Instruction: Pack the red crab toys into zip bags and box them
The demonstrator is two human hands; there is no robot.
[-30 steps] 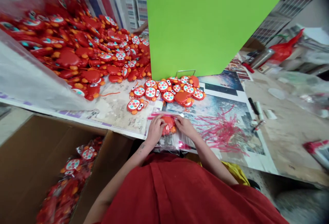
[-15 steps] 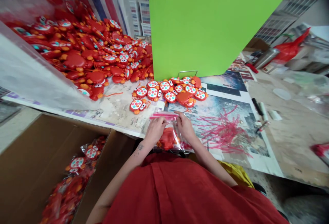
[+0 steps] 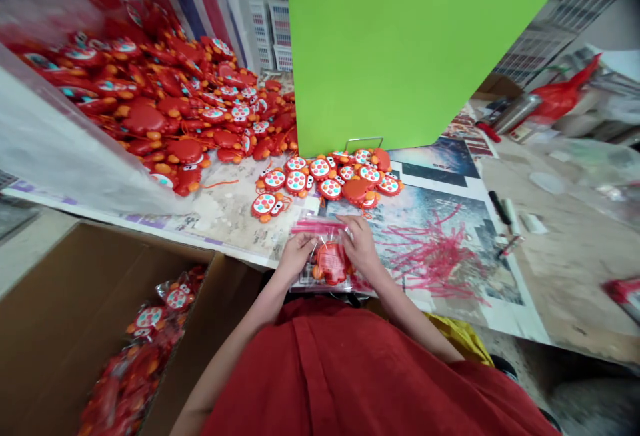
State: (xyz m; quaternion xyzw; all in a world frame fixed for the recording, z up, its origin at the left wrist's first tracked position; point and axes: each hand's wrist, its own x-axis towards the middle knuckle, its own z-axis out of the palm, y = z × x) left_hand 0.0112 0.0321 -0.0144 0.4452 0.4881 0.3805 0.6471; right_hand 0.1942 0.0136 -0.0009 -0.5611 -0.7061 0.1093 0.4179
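A clear zip bag (image 3: 305,283) with a pink strip along its top lies at the table's front edge. Inside it is a red crab-shaped toy (image 3: 332,263), its plain back facing up. My left hand (image 3: 296,255) is closed on the bag's left side, thumb against fingers. On the upper right side, my right hand (image 3: 360,241) grips the bag near the pink strip, its fingertips bent over the plastic. Just beyond the hands lies a cluster of loose crab toys (image 3: 331,189) with dotted white bellies, the nearest one (image 3: 263,205) to the left.
A large sack (image 3: 100,149) at the left spills a heap of red toys (image 3: 185,109). Below it, a cardboard box (image 3: 45,316) holds bagged toys (image 3: 150,319). A green panel (image 3: 400,49) stands behind the cluster. Pink strips (image 3: 440,249) and a marker (image 3: 500,208) lie to the right.
My left hand has moved left and down from the pink strip to the bag's side. The bag lies flatter, with the toy showing more fully. My right hand has barely shifted.
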